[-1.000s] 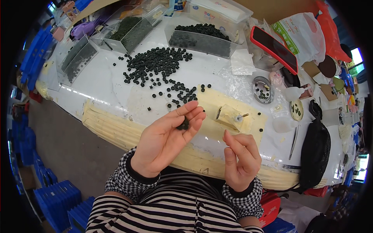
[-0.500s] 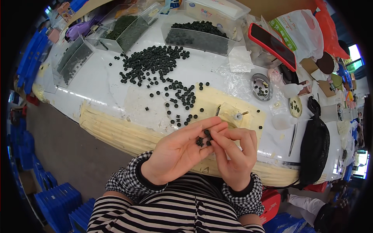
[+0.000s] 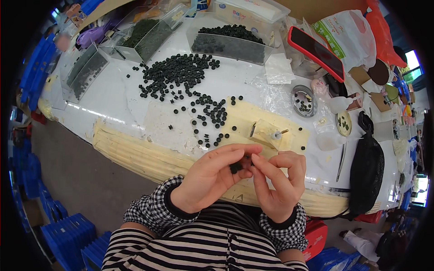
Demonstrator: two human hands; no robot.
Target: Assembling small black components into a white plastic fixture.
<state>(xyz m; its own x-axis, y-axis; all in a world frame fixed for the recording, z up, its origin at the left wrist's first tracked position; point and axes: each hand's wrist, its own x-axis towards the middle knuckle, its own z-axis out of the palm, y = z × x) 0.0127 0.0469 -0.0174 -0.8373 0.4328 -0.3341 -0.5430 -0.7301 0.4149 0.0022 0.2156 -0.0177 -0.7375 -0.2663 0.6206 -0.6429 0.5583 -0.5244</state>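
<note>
My left hand (image 3: 210,174) is cupped palm-up, its fingers curled round a few small black round parts (image 3: 235,168). Right beside it, thumb and forefinger of my right hand (image 3: 279,183) pinch together at the left fingertips, with a dark bit, apparently one of the same parts, between them. The curled fingers partly hide what lies in the palm. Just beyond both hands, a small cream block fixture (image 3: 266,134) with a metal pin stands on a yellowish sheet (image 3: 242,113). Loose black grooved parts (image 3: 214,113) are scattered to its left.
A large pile of black parts (image 3: 174,70) covers the middle of the table. Behind it stand clear bins (image 3: 228,50) of parts. A red-framed phone (image 3: 316,52) leans at the right, near a round dish (image 3: 304,101), tweezers (image 3: 341,162) and a black mesh bag (image 3: 367,167).
The fingers of my left hand have curled further over the parts in its palm. My right hand has shifted slightly right and down, its fingertips drawing back from the palm.
</note>
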